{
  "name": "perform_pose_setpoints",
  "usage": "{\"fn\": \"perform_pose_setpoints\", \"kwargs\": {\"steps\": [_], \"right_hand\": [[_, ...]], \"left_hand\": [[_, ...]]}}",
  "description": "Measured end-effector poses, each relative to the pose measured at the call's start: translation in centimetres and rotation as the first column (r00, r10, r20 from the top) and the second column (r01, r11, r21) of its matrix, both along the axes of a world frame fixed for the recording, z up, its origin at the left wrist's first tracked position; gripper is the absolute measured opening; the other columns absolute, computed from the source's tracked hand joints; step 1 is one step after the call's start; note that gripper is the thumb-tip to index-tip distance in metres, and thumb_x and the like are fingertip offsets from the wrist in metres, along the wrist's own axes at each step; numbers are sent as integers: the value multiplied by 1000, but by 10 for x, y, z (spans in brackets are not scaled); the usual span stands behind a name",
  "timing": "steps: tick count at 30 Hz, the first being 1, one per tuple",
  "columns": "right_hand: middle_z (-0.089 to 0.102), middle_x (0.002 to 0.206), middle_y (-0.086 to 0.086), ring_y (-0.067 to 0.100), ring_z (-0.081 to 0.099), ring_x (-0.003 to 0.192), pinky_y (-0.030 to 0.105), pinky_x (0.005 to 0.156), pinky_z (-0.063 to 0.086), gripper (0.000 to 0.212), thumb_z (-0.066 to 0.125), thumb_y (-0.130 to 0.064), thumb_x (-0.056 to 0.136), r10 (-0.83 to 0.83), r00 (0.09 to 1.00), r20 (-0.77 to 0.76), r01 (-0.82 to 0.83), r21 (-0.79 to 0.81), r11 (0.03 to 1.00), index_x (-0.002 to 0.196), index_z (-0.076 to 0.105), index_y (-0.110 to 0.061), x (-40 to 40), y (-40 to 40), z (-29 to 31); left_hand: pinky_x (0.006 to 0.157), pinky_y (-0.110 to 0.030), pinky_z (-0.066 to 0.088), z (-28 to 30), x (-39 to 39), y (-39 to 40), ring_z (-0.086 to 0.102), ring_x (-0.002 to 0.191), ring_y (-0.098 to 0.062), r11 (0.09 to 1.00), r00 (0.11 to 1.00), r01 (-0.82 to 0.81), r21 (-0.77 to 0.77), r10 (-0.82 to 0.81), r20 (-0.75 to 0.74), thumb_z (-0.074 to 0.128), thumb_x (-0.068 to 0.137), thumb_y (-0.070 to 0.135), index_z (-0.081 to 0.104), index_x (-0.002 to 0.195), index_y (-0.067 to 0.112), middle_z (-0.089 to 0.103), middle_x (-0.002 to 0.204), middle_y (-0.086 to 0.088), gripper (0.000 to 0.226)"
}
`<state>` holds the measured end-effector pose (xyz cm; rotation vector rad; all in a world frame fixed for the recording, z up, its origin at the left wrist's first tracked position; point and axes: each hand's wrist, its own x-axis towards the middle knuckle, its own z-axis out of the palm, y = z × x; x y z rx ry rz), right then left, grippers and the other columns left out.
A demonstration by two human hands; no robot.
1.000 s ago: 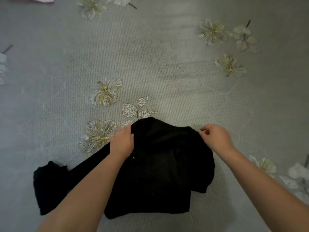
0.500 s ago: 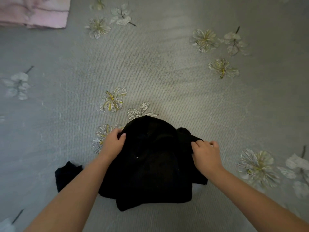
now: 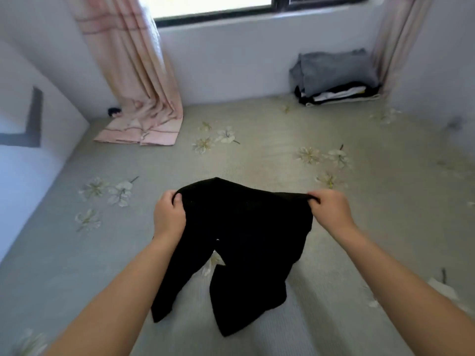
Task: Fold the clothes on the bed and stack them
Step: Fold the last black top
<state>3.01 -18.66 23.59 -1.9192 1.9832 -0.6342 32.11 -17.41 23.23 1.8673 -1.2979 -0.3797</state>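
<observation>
A black garment (image 3: pixel 246 242) hangs in the air above the grey flowered bed (image 3: pixel 372 227), stretched between my two hands. My left hand (image 3: pixel 168 215) grips its upper left corner, and my right hand (image 3: pixel 331 210) pinches its upper right corner. Two dark lengths dangle down toward me, the lower ends close to the bed. A stack of folded clothes (image 3: pixel 334 78), grey on top with white and black layers under it, sits at the far right against the wall.
A pink curtain (image 3: pixel 136 80) hangs at the far left, its hem pooled on the bed. A second curtain (image 3: pixel 395 37) hangs at the far right beside the stack. White walls close in the left and back sides under a window (image 3: pixel 218 6).
The black garment was lying bunched on the bed under my hands; now both hands have lifted it up and spread it apart. The view has tilted up, showing the walls, window and stack.
</observation>
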Motion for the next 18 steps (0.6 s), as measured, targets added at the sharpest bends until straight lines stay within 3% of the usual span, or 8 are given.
{"fn": "perform_pose_setpoints", "kwargs": {"steps": [5,8,11,13,18], "right_hand": [[67,98,24,35,60,93,34,70,35,23,46,3,86,-35,963,266,84,-177,981,97,66,7,36,59,91],[63,102,27,36,56,89,33,66,36,25,40,1,88,-109,904,414,197,-177,964,100,61,8,55,90,140],[57,117,26,37,52,107,35,81,38,30,34,-1,91,-150,836,529,298,-208,932,112,55,5,67,120,184],[54,118,27,37,49,108,35,79,35,29,32,-3,93,-147,873,465,310,-296,904,114,52,5,72,143,208],[54,104,32,40,48,100,39,77,26,24,41,-3,91,-156,984,88,176,-636,751,101,56,12,65,207,245]], "left_hand": [[74,-35,30,94,23,74,49,93,-36,974,996,-83,-209,83,-7,35,96,5,51,98,-9,54,98,-28,21],[76,-40,29,145,33,119,46,91,-38,921,992,-114,-373,129,15,33,95,2,45,86,1,51,96,-29,15],[76,-38,26,181,35,159,46,91,-39,860,981,-127,-495,184,67,35,94,1,46,83,1,52,94,-31,16],[77,-38,25,197,36,183,46,93,-39,840,967,-134,-526,227,117,37,94,3,52,87,-7,52,96,-30,20],[76,-39,23,229,52,228,44,97,-40,824,922,-155,-545,319,220,37,95,10,53,94,-9,51,102,-29,25]]}}
